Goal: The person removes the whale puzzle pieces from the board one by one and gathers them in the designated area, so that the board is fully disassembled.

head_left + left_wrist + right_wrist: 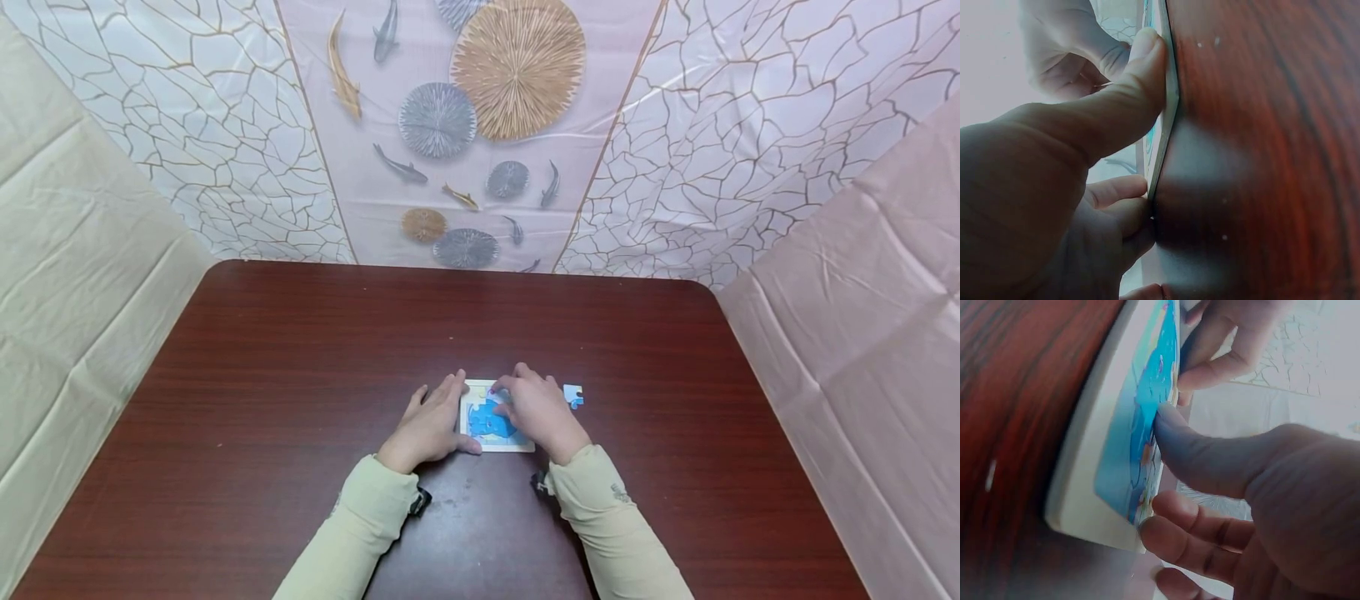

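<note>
A small jigsaw puzzle in a pale-rimmed tray (510, 447), with a blue picture, lies flat on the table. My left hand (429, 425) rests along its left edge, fingers extended and thumb against the near left corner. The left wrist view shows that thumb on the tray's rim (1169, 119). My right hand (542, 410) is over the tray's right part, fingers bent. In the right wrist view its thumb (1175, 419) touches the blue picture, and other fingertips are at the tray's far side. A loose blue-and-white puzzle piece (573, 395) lies just right of this hand.
The dark reddish-brown wooden table (300, 350) carries the tray. A patterned cloth (465, 200) hangs behind its far edge, and pale cloth walls (862, 292) rise at both sides. Dark bands (421, 501) show at both wrists beside the cream sleeves.
</note>
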`<state>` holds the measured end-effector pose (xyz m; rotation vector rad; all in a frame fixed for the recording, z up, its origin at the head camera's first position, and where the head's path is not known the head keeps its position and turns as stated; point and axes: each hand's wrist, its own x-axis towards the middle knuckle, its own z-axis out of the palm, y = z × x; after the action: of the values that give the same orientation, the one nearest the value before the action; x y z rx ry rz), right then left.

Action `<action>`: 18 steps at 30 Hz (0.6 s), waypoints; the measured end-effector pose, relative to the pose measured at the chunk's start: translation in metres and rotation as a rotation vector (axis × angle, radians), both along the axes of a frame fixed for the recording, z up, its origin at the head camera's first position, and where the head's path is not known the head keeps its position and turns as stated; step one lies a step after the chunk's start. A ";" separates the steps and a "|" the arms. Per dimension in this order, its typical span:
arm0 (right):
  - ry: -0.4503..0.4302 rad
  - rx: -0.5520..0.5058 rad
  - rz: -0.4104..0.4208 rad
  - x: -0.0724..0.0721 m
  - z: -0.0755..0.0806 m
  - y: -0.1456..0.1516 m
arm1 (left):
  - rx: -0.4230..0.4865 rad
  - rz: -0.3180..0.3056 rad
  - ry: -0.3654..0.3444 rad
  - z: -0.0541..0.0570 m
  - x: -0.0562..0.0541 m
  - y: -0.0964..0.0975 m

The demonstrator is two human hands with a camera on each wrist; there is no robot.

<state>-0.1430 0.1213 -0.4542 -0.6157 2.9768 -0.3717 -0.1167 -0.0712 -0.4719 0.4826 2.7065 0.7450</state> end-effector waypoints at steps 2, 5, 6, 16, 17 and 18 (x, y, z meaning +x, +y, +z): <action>0.009 0.022 -0.005 -0.001 0.001 -0.002 | -0.004 0.001 -0.002 -0.001 0.000 0.000; 0.011 0.040 -0.007 -0.003 0.002 -0.006 | -0.007 0.002 0.000 -0.002 0.000 0.000; 0.010 0.045 -0.006 -0.004 0.003 -0.007 | -0.007 0.003 -0.002 -0.002 0.000 0.000; -0.014 0.069 -0.013 -0.009 0.007 -0.012 | -0.010 0.005 -0.004 -0.003 -0.001 0.001; -0.012 0.072 -0.016 -0.009 0.006 -0.012 | -0.010 0.005 -0.004 -0.003 -0.001 0.001; -0.009 0.076 -0.018 -0.010 0.006 -0.012 | -0.010 0.005 -0.004 -0.002 -0.001 0.001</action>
<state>-0.1528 0.1090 -0.4482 -0.5783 2.9741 -0.2602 -0.1176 -0.0698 -0.4743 0.4709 2.7073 0.7322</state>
